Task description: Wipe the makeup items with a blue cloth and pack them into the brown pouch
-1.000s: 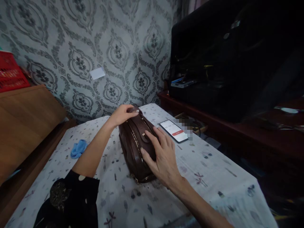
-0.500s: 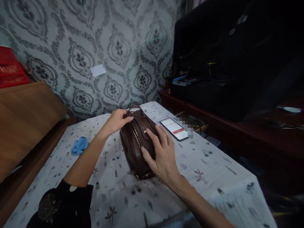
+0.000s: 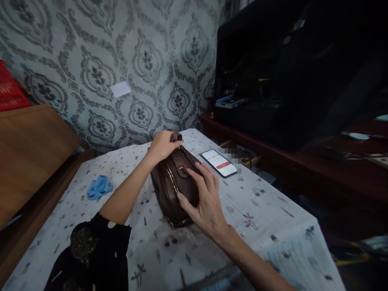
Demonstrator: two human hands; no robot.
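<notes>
A dark brown leather handbag point(image 3: 169, 194) with gold zips lies on the table, its top facing me. My left hand point(image 3: 164, 144) is at the bag's far end, closed around the strap handle point(image 3: 176, 137); its fingertips are partly hidden behind the handle. My right hand point(image 3: 206, 196) rests on the near right part of the bag with its fingers spread, thumb beside the zip and index finger near a gold stud point(image 3: 182, 167). The bag's right side is partly covered by this hand.
Right of the bag lies a phone point(image 3: 218, 162) with a lit screen. A crumpled blue cloth point(image 3: 99, 187) is on the left of the patterned tablecloth point(image 3: 145, 250). A wooden box point(image 3: 33, 149) stands at the left, a large dark screen point(image 3: 273, 81) at the right.
My left hand has moved from the bag's far left edge up and over onto the handle. The right hand stays spread on the bag. The view has shifted slightly.
</notes>
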